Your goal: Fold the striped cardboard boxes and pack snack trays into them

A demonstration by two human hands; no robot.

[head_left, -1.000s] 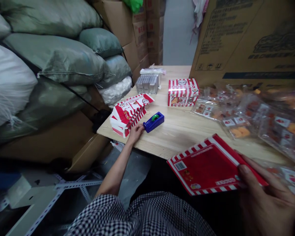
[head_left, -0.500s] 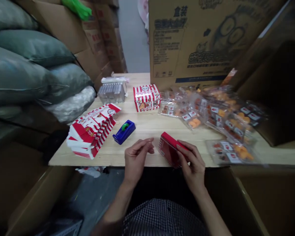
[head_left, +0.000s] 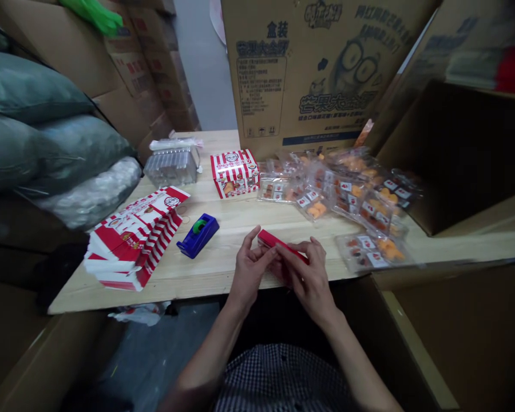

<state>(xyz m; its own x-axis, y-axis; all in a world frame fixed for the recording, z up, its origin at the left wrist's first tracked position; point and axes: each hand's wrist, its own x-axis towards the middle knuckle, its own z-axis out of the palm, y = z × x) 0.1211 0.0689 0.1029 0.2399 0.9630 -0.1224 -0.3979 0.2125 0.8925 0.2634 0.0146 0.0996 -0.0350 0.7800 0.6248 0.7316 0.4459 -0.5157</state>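
Observation:
Close to the table's front edge, both hands are on a slim, flat red box [head_left: 267,237]. My left hand [head_left: 248,269] is closed at its left end, with thumb and fingers pinching there. My right hand [head_left: 312,277] wraps round the other end, its fingertips along the red upper edge. The box is tilted, and its lower part is mostly hidden behind the fingers. Left of my hands stands a blue tape dispenser [head_left: 201,241] with a green core. Further left lies a stack of flattened red-and-white striped cartons [head_left: 131,237].
A made-up striped carton [head_left: 236,174] stands at mid-table beside clear plastic cases [head_left: 171,166]. Clear packs of orange and brown pieces [head_left: 352,197] are heaped at right, one pack [head_left: 371,252] nearer the edge. A large cardboard box [head_left: 261,97] rises behind; green sacks [head_left: 30,91] are at left.
My left hand, empty before, has moved right onto the red box's end. The box has tipped so that its upper edge shows more. The view has swung right.

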